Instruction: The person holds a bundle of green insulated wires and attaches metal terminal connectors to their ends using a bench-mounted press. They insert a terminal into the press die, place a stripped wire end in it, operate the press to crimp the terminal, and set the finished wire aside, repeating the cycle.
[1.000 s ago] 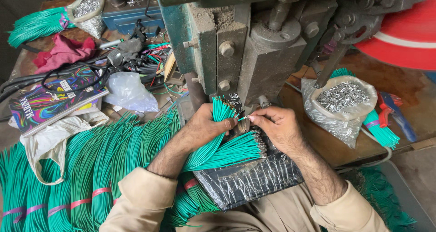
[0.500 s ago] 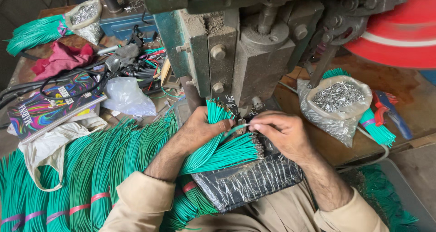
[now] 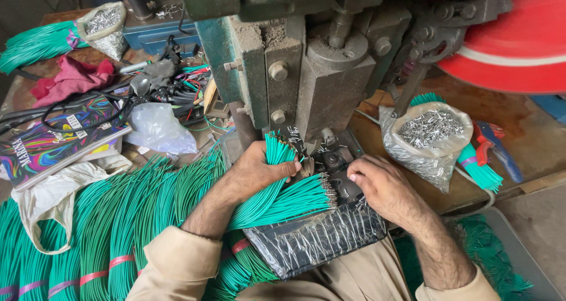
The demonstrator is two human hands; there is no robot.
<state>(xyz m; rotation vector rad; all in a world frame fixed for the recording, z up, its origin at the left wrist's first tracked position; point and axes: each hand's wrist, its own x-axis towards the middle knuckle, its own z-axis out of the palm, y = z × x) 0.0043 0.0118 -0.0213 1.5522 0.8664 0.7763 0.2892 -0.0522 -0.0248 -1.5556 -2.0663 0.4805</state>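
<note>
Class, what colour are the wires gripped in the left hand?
Green wires, clearest in the head view.

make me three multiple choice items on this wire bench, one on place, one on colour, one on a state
1. Where does the bag of metal terminals sit?
A. right of the press
B. on the person's lap
C. under the red cloth

2. What colour are the wires in the left hand?
A. yellow
B. green
C. white

3. How is the left hand?
A. open and flat
B. closed around a wire bundle
C. out of view

Answers: 1 A, it rests on the bench right of the press. 2 B, all are green. 3 B, its fingers wrap the bundle, while the right hand rests by the die.
</note>
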